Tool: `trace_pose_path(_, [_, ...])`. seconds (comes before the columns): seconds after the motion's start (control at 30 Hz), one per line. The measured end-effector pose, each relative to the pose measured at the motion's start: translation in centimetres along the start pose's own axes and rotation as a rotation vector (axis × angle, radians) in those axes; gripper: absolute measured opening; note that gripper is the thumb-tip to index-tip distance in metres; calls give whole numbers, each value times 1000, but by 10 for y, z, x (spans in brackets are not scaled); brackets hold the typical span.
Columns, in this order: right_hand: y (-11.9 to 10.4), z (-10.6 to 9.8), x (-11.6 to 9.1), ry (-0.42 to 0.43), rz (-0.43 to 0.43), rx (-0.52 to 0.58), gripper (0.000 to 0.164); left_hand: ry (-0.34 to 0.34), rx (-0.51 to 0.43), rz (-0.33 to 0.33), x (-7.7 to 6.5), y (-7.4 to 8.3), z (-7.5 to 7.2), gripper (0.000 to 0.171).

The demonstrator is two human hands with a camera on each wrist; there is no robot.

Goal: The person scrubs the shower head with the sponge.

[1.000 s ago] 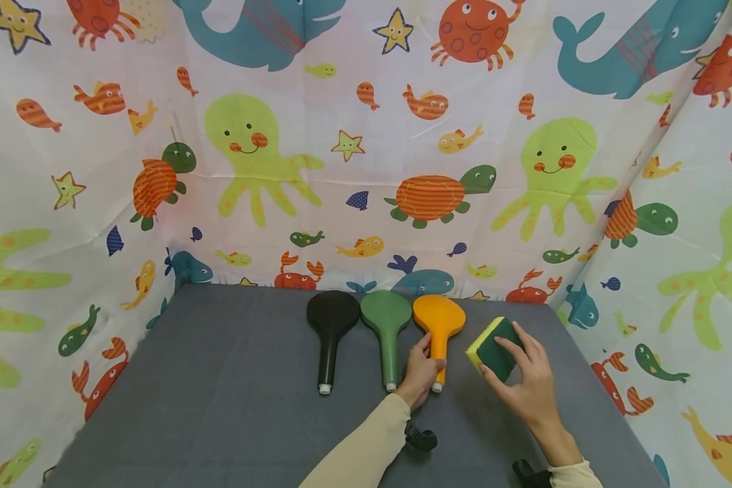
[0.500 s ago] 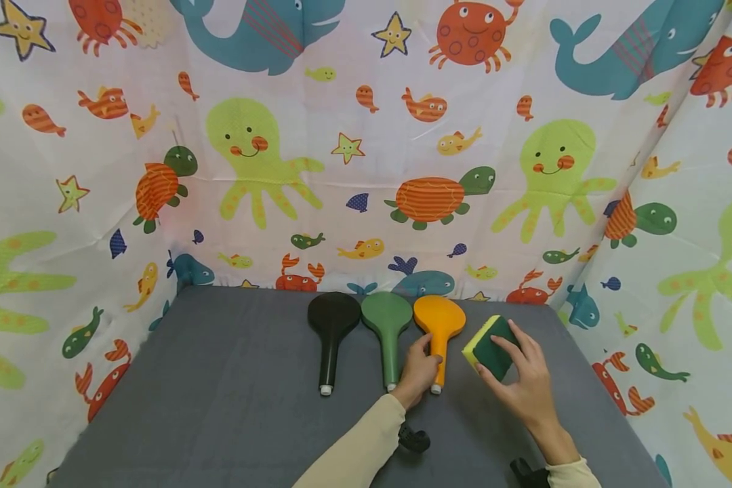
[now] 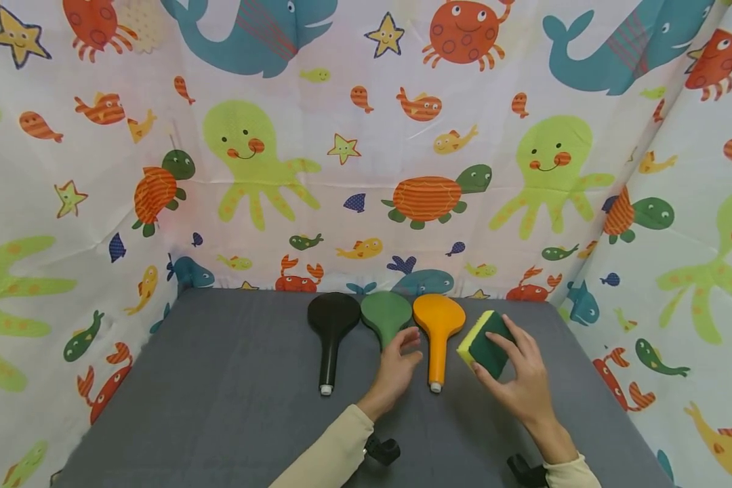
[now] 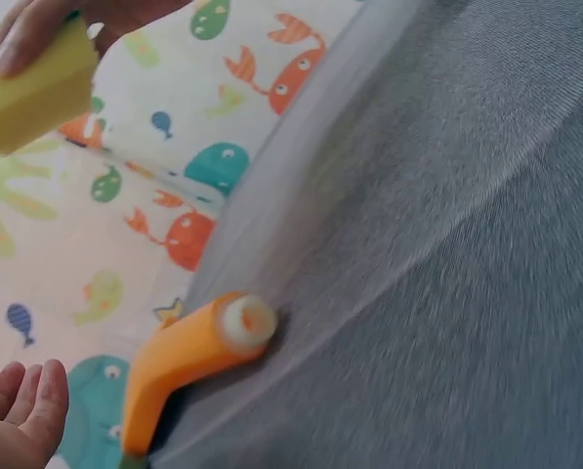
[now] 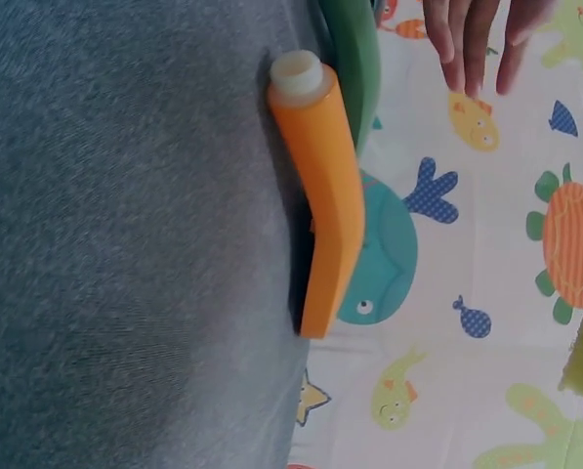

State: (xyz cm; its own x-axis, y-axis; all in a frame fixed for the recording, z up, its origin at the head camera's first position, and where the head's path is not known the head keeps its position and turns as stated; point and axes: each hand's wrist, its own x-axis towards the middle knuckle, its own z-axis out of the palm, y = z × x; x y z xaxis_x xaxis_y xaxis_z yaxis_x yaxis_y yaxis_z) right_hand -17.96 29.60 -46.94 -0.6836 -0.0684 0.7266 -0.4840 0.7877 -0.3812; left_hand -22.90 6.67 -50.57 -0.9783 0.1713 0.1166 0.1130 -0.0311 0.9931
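Three hand shower heads lie side by side: a black one (image 3: pixel 333 325), a green one (image 3: pixel 385 313) and an orange one (image 3: pixel 438 332), the black and orange ones with a white end showing toward me. My left hand (image 3: pixel 393 369) hovers over the green one's handle, hiding its lower part; its fingers are loosely bent with nothing between them. To the right of the orange shower head (image 5: pixel 330 195), my right hand (image 3: pixel 524 379) pinches a yellow sponge (image 3: pixel 486 346) with a dark green scouring side, raised and tilted.
A grey cloth (image 3: pixel 219 393) covers the table. Behind it and along both sides hangs a white curtain (image 3: pixel 317 264) printed with sea animals. Black straps sit at both wrists.
My left hand has let go of the orange shower head's handle and moved left over the green one. The sponge in my right hand has shifted slightly left and up.
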Motion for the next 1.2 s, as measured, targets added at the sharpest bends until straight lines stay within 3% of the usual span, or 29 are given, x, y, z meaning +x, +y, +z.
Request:
trace_pose_path(0.27, [-10, 2, 4, -19, 9, -22, 63, 38, -5, -25, -2, -3, -36, 54])
trace_pose_path(0.47, [-17, 8, 8, -33, -4, -30, 62, 92, 15, -66, -3, -10, -52, 62])
trace_pose_path(0.83, [-22, 22, 13, -1, -88, 26, 62, 155, 68, -105, 0, -22, -56, 67])
trace_pose_path(1.2, [-20, 27, 13, 16, -133, 69, 59, 129, 234, -206, 1, -37, -52, 71])
